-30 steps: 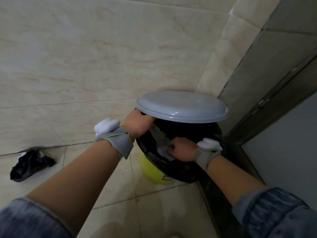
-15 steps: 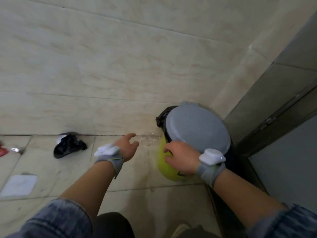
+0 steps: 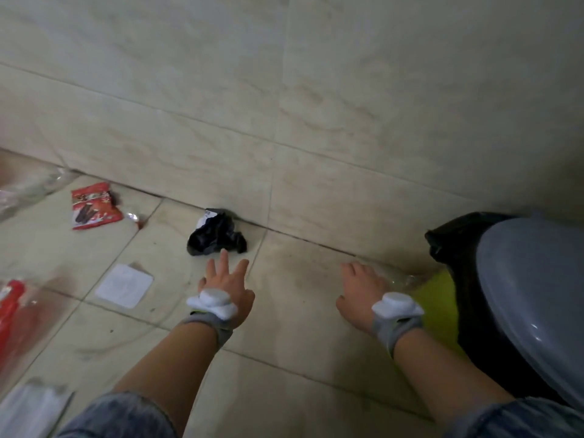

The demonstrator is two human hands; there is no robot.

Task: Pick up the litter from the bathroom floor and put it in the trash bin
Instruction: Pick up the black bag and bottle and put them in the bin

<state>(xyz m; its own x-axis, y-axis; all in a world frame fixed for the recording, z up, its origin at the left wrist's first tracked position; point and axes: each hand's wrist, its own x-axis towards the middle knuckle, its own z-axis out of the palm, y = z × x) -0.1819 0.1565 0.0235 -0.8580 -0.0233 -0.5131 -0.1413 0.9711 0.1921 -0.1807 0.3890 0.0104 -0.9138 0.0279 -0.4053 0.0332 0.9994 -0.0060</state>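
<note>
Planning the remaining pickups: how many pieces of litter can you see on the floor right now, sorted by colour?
Red: 2, snack wrapper, blurred red item at left edge
Black: 1, crumpled bag
White: 2, flat square, blurred packet at bottom left
Clear: 2, plastic bottle under the right hand, clear plastic at far left
Total: 7

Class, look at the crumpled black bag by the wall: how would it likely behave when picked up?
The black bag looks like thin crumpled film, so it is probably floppy and would sag from the left hand reaching toward it. It seems light for its size. With its irregular folds, it is unlikely to roll.
</note>
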